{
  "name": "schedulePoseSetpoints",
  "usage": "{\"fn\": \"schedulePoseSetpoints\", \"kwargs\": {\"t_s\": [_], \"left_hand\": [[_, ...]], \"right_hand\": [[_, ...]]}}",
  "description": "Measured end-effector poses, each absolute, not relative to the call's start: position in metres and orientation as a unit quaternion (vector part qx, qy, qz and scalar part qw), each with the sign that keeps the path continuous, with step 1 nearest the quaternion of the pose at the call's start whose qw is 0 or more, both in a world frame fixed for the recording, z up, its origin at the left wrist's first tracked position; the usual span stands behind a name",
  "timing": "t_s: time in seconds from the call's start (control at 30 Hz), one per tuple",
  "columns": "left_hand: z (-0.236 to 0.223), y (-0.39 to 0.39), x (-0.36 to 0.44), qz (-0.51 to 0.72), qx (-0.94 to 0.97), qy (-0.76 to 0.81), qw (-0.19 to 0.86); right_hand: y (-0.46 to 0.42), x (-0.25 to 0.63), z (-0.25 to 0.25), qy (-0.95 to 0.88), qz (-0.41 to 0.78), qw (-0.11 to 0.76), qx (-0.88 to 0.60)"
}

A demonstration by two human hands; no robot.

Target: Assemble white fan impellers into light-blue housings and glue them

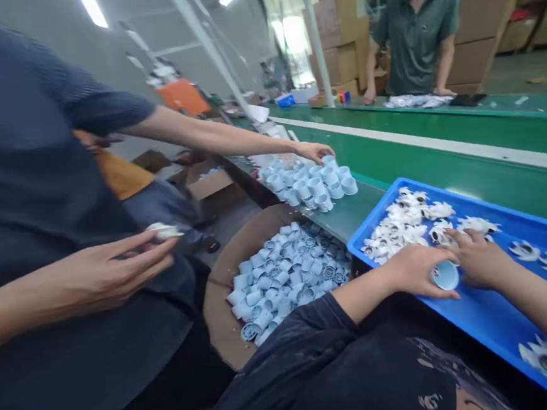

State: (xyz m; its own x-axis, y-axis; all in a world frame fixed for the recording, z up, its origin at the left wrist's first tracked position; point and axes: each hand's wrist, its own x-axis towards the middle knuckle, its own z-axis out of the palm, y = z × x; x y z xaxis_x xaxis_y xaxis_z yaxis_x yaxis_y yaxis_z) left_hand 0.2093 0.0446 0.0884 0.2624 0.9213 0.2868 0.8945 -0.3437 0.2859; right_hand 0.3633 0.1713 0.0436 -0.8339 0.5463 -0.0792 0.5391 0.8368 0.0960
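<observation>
Pale blue plastic cup [444,275] sits in the person's left hand [416,271], the fingers curled firmly round its side and its open mouth showing, just over a bright blue plastic tray [396,205]. The right hand [480,258] is half open just beside it, fingers spread and bent downward, and it seems to hold nothing, though whether its fingertips touch the cup is hard to tell. White spiky plastic pieces [405,223] lie heaped in the tray, their frilled edges catching the light, with a few dark-centred ones [540,250] set apart. Below the tray, a cardboard box [222,310] holds a loose heap of short ribbed blue-and-white plastic tubes [279,277]. More of the same tubes [312,183] stand and lie in a cluster on the dark green bench [350,215], under a co-worker's outstretched hand [314,151], while that person's other hand [118,271] pinches a small white piece [164,231]. Behind, a green conveyor belt [439,147] with a pale stripe runs past, and a second co-worker [415,42] stands across it, before stacked cardboard cartons [340,54].
</observation>
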Motion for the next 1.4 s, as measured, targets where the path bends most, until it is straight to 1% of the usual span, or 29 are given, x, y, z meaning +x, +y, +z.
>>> {"fn": "schedulePoseSetpoints", "kwargs": {"t_s": [0.13, 0.23, 0.27, 0.33, 0.43, 0.6, 0.7, 0.87, 0.97, 1.07, 1.13, 1.2, 1.23, 1.27, 1.33, 1.4], "left_hand": [[0.073, 0.042, 0.200, 0.268, 0.818, 0.497, 0.112], [0.058, 0.046, 0.192, 0.313, 0.798, 0.490, 0.160], [0.055, 0.047, 0.190, 0.324, 0.784, 0.501, 0.171], [0.053, 0.048, 0.188, 0.341, 0.754, 0.531, 0.185], [0.057, 0.045, 0.186, 0.350, 0.716, 0.572, 0.194], [0.059, 0.044, 0.187, 0.358, 0.691, 0.592, 0.209], [0.054, 0.045, 0.187, 0.383, 0.670, 0.601, 0.209], [0.049, 0.046, 0.188, 0.440, 0.676, 0.559, 0.192], [0.053, 0.044, 0.189, 0.450, 0.725, 0.499, 0.153], [0.060, 0.038, 0.192, 0.447, 0.770, 0.439, 0.124], [0.065, 0.031, 0.197, 0.433, 0.786, 0.422, 0.128], [0.069, 0.025, 0.203, 0.415, 0.796, 0.421, 0.130], [0.072, 0.023, 0.207, 0.405, 0.801, 0.423, 0.126], [0.074, 0.022, 0.210, 0.394, 0.806, 0.424, 0.121], [0.078, 0.021, 0.215, 0.376, 0.816, 0.424, 0.111], [0.081, 0.021, 0.218, 0.368, 0.823, 0.421, 0.101]], "right_hand": [[0.121, 0.410, 0.072, 0.918, -0.026, 0.158, 0.363], [0.097, 0.432, 0.099, 0.874, -0.064, 0.199, 0.438], [0.092, 0.438, 0.107, 0.863, -0.066, 0.192, 0.463], [0.083, 0.446, 0.119, 0.842, -0.056, 0.149, 0.516], [0.076, 0.445, 0.122, 0.821, -0.041, 0.112, 0.558], [0.087, 0.410, 0.102, 0.839, -0.033, 0.130, 0.528], [0.094, 0.389, 0.090, 0.838, -0.020, 0.135, 0.528], [0.096, 0.377, 0.080, 0.830, -0.018, 0.133, 0.541], [0.095, 0.381, 0.090, 0.829, -0.016, 0.098, 0.551], [0.082, 0.392, 0.112, 0.840, -0.024, 0.044, 0.540], [0.068, 0.398, 0.126, 0.872, -0.066, -0.039, 0.483], [0.052, 0.403, 0.135, 0.898, -0.119, -0.164, 0.392], [0.046, 0.404, 0.137, 0.902, -0.132, -0.211, 0.354], [0.040, 0.404, 0.138, 0.904, -0.134, -0.240, 0.328], [0.033, 0.404, 0.138, 0.910, -0.115, -0.245, 0.315], [0.031, 0.402, 0.137, 0.914, -0.095, -0.231, 0.320]]}}
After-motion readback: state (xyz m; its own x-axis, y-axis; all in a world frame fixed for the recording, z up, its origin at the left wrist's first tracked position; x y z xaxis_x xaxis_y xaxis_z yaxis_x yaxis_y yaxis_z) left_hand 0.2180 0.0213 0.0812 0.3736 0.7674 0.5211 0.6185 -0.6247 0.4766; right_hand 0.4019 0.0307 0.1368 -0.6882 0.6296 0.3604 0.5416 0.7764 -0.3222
